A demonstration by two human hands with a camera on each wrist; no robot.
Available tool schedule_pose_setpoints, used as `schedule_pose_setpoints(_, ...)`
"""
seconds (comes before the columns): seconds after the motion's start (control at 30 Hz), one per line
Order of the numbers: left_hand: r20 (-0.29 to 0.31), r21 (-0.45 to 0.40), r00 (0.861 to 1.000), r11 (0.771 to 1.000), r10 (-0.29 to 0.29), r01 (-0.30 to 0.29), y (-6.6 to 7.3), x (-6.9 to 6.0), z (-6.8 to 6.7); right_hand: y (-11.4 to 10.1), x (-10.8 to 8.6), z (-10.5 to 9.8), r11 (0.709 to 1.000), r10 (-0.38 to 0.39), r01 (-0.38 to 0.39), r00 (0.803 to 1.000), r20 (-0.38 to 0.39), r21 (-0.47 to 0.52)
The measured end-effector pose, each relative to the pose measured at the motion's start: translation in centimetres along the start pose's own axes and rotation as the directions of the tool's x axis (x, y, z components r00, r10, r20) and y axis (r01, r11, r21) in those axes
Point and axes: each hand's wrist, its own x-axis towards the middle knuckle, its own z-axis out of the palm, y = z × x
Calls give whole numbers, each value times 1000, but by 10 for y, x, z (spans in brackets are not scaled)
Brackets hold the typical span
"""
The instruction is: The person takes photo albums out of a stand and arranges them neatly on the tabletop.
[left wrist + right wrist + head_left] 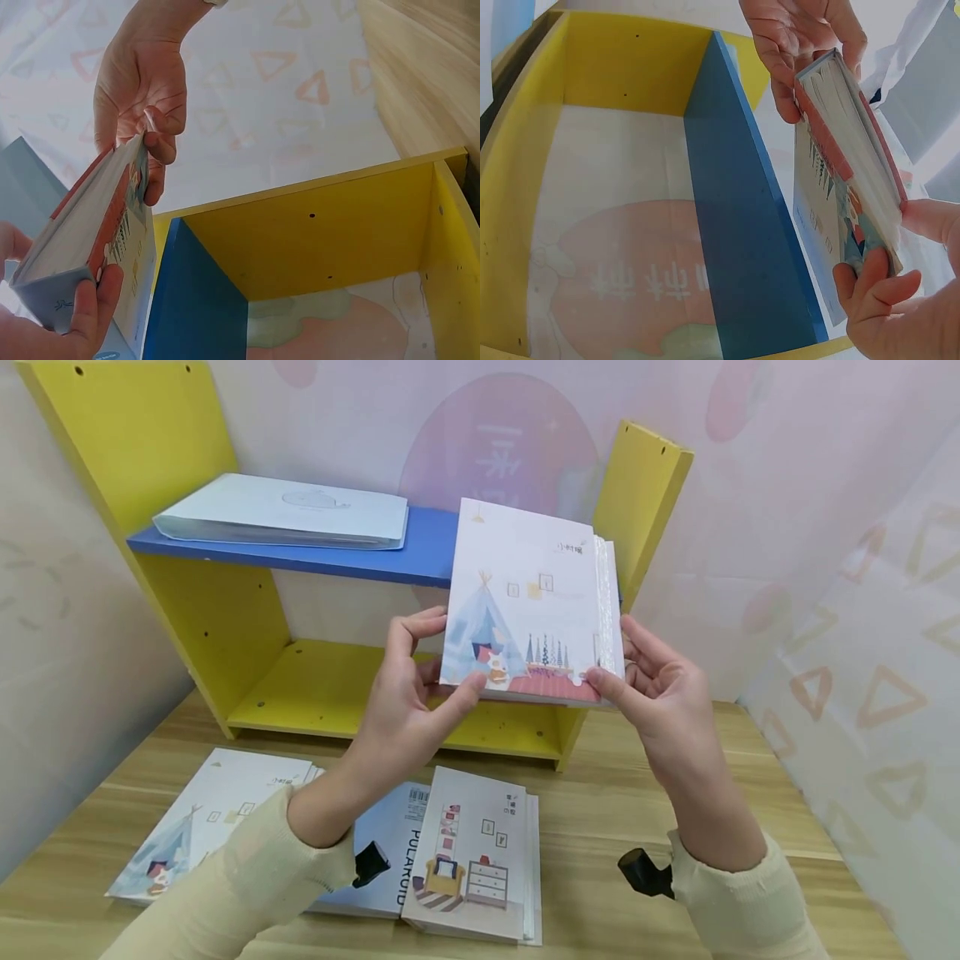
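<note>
Both hands hold up a photo album [525,602] with a tent drawing on its white cover, in front of the yellow and blue shelf. My left hand [412,685] grips its left lower corner at the spine, thumb on the cover and fingers behind. With the thumb at the lower right corner, my right hand [667,685] pinches the loose-edge side. From below, the left wrist view shows the album's page edges [79,217] between the covers. The right wrist view shows the right hand's fingers [870,289] curled against the tent cover.
A pale blue album with a whale drawing [300,510] lies on the blue shelf board [337,560]. On the wooden table [600,827] lie another tent album [225,785], a blue cover with lettering [375,893] and an armchair album [472,852]. Yellow shelf sides [645,502] stand close behind.
</note>
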Motion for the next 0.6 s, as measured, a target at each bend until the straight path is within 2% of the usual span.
schedule_pose_setpoints(0.37,19,23,999,999,-37,37,4,-6,-2,0,-7,-3,999,26,-27,1000,11,24)
schedule_pose_setpoints(0.6,30,40,999,999,-23,22,5,-12,-2,1,-15,-4,1000,0,0,1000,9,31)
